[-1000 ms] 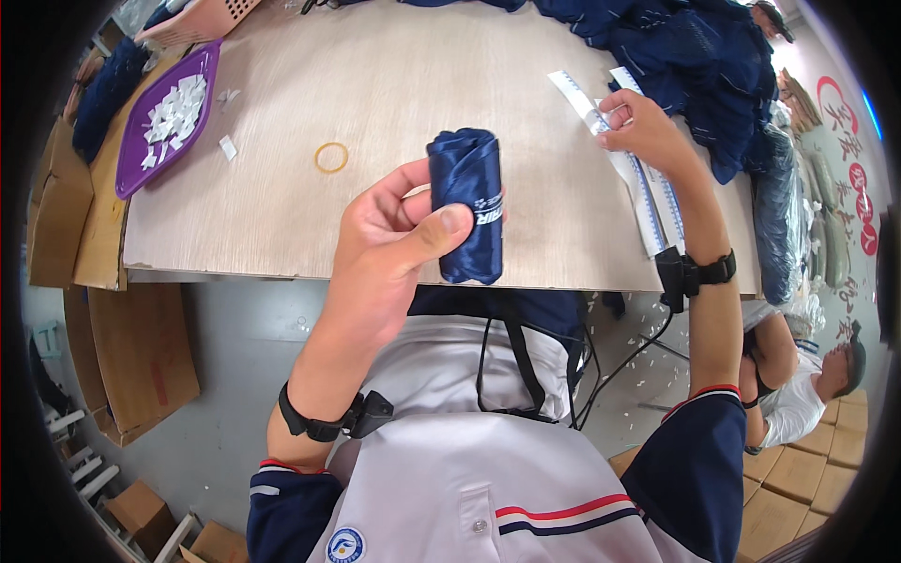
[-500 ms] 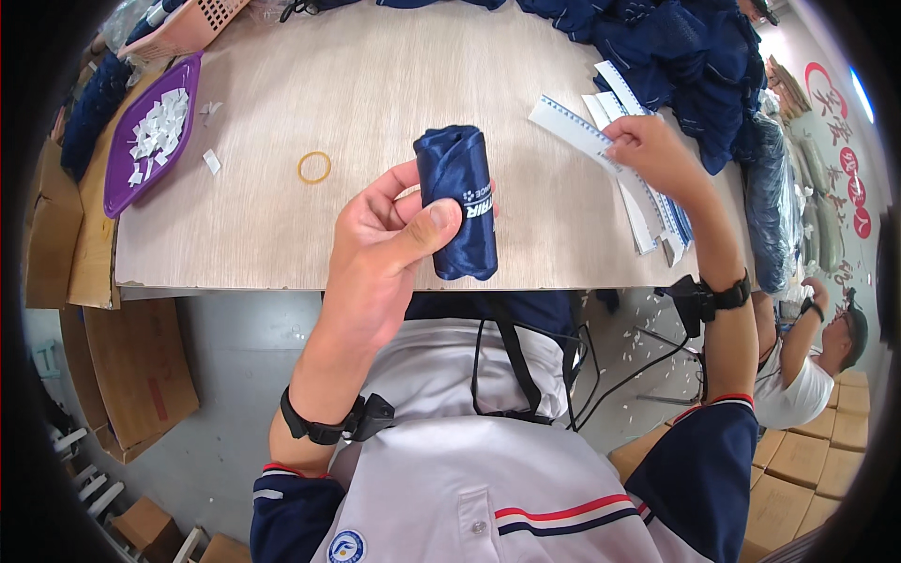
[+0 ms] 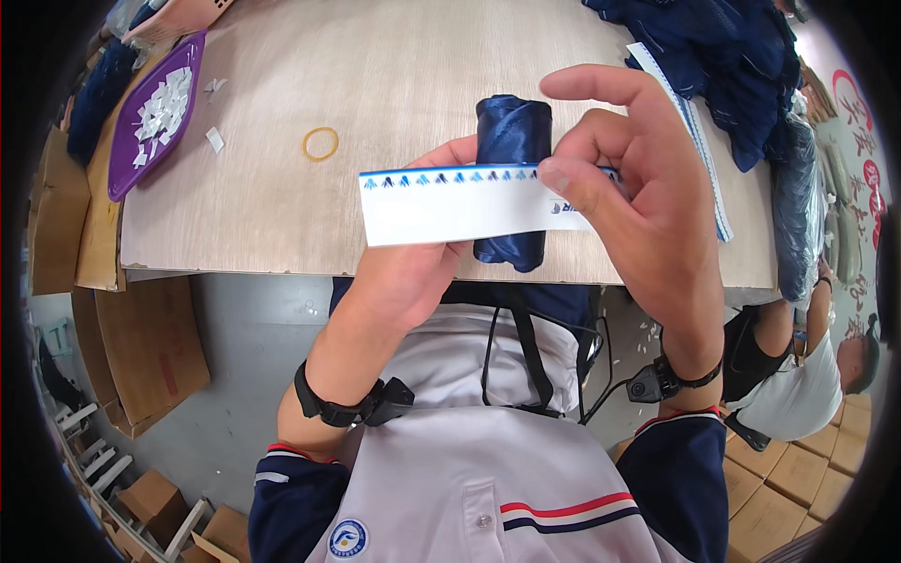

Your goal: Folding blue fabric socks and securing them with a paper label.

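A rolled bundle of shiny navy fabric (image 3: 514,131) stands upright above the table's near edge, held by my left hand (image 3: 413,272), whose fingers are partly behind a paper strip. That white paper strip (image 3: 450,211), with a blue printed edge, lies crosswise over the front of the roll. My right hand (image 3: 648,178) pinches the strip between thumb and a finger near its right part, the index finger stretched out above. More blue-edged paper strips (image 3: 699,141) lie on the table beyond my right hand.
A purple tray (image 3: 194,89) of small white pieces stands at the left, beside a pink basket (image 3: 178,21). A yellow rubber band (image 3: 320,144) lies on the wooden table (image 3: 375,66). Navy fabric (image 3: 713,56) is heaped at the far right. Another person (image 3: 798,385) sits at the right.
My right hand has brought one paper strip from the pile at the right across to the roll. The roll has shifted slightly right in view, still in my left hand.
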The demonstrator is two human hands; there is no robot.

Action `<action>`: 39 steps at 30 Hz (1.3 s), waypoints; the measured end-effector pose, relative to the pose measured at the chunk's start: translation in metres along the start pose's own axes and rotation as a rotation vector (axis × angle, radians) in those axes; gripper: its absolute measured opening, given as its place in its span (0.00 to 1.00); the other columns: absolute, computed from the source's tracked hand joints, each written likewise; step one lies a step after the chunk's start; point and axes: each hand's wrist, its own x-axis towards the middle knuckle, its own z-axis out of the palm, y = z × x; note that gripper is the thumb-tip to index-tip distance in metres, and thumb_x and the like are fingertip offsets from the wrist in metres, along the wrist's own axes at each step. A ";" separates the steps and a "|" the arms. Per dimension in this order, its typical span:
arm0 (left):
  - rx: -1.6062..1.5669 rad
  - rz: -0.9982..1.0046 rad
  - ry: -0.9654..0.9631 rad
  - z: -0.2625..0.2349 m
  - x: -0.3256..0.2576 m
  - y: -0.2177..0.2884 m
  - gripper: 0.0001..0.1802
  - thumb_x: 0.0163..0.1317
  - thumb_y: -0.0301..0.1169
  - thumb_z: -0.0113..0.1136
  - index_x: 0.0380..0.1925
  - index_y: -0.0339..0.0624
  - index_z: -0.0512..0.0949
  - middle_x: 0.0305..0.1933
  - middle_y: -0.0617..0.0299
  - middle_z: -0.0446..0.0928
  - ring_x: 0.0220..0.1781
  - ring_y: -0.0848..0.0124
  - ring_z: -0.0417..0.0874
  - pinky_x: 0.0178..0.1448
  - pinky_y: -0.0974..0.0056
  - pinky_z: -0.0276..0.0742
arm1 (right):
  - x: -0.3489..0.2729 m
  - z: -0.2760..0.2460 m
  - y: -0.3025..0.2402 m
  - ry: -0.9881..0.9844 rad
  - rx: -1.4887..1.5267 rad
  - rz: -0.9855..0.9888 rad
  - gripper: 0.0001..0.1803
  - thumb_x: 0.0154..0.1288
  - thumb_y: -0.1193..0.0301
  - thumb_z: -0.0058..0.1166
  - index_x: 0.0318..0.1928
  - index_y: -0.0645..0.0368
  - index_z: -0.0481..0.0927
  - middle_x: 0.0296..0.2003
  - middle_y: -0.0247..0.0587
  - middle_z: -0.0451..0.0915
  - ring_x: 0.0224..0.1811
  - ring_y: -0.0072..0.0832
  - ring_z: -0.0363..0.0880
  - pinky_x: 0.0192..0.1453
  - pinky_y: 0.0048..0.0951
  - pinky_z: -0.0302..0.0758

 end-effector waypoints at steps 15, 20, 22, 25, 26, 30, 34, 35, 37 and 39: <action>-0.014 0.127 0.004 0.001 0.008 -0.004 0.27 0.70 0.30 0.65 0.65 0.30 0.71 0.52 0.56 0.84 0.53 0.69 0.87 0.61 0.65 0.83 | -0.014 0.027 0.026 0.448 -0.219 -0.295 0.09 0.59 0.79 0.73 0.39 0.66 0.87 0.32 0.36 0.85 0.33 0.20 0.82 0.39 0.19 0.77; 0.493 0.178 0.116 0.021 0.014 0.003 0.24 0.68 0.29 0.67 0.62 0.33 0.76 0.52 0.59 0.85 0.53 0.75 0.85 0.60 0.67 0.80 | -0.020 0.042 0.021 0.455 0.318 0.104 0.25 0.56 0.78 0.76 0.53 0.70 0.83 0.37 0.46 0.89 0.38 0.25 0.88 0.46 0.24 0.84; 0.589 0.263 0.103 0.018 0.014 0.002 0.20 0.68 0.25 0.66 0.59 0.33 0.79 0.50 0.61 0.84 0.52 0.76 0.83 0.59 0.68 0.78 | -0.015 0.035 0.024 0.345 0.381 0.172 0.30 0.56 0.79 0.75 0.60 0.73 0.78 0.41 0.48 0.89 0.43 0.26 0.88 0.50 0.27 0.85; 0.900 0.294 0.149 0.028 0.011 0.015 0.21 0.66 0.22 0.66 0.59 0.32 0.81 0.49 0.63 0.82 0.53 0.77 0.81 0.56 0.71 0.76 | -0.011 0.027 0.036 0.180 0.640 0.196 0.26 0.59 0.82 0.72 0.58 0.71 0.80 0.44 0.44 0.88 0.45 0.26 0.87 0.52 0.28 0.85; 0.898 0.298 0.149 0.030 0.009 0.017 0.21 0.66 0.22 0.66 0.59 0.32 0.81 0.49 0.63 0.82 0.53 0.77 0.81 0.56 0.71 0.76 | -0.012 0.028 0.039 0.178 0.637 0.194 0.26 0.59 0.82 0.72 0.58 0.71 0.80 0.44 0.44 0.88 0.45 0.26 0.87 0.52 0.28 0.85; 0.921 0.458 0.004 0.025 0.005 0.019 0.19 0.64 0.18 0.64 0.56 0.30 0.83 0.53 0.60 0.83 0.55 0.77 0.80 0.57 0.71 0.75 | -0.014 0.040 0.039 0.330 0.673 0.078 0.26 0.58 0.83 0.71 0.58 0.70 0.79 0.47 0.43 0.86 0.47 0.26 0.87 0.53 0.29 0.85; 0.967 0.700 0.105 0.038 0.006 0.011 0.12 0.65 0.18 0.66 0.49 0.29 0.85 0.46 0.58 0.87 0.46 0.75 0.84 0.49 0.71 0.79 | -0.017 0.051 0.034 0.401 0.752 -0.002 0.30 0.57 0.85 0.71 0.61 0.70 0.76 0.52 0.45 0.84 0.50 0.26 0.85 0.54 0.26 0.84; 0.969 0.731 0.241 0.043 0.008 0.008 0.11 0.65 0.19 0.68 0.47 0.30 0.85 0.42 0.57 0.88 0.43 0.75 0.85 0.46 0.71 0.79 | -0.017 0.053 0.034 0.413 0.777 -0.063 0.31 0.57 0.85 0.71 0.62 0.70 0.76 0.53 0.45 0.84 0.51 0.26 0.85 0.55 0.26 0.84; 1.041 0.822 0.255 0.053 0.008 0.011 0.10 0.63 0.20 0.70 0.44 0.32 0.86 0.39 0.57 0.88 0.40 0.74 0.85 0.44 0.71 0.80 | -0.017 0.054 0.033 0.430 0.860 -0.166 0.32 0.56 0.86 0.69 0.63 0.70 0.75 0.55 0.45 0.82 0.54 0.27 0.84 0.58 0.27 0.82; 1.104 0.910 0.266 0.058 0.009 0.014 0.09 0.61 0.20 0.72 0.42 0.34 0.86 0.36 0.56 0.88 0.38 0.74 0.86 0.42 0.71 0.80 | -0.022 0.051 0.027 0.467 0.913 -0.125 0.34 0.55 0.85 0.69 0.63 0.70 0.74 0.58 0.46 0.79 0.57 0.29 0.82 0.64 0.31 0.78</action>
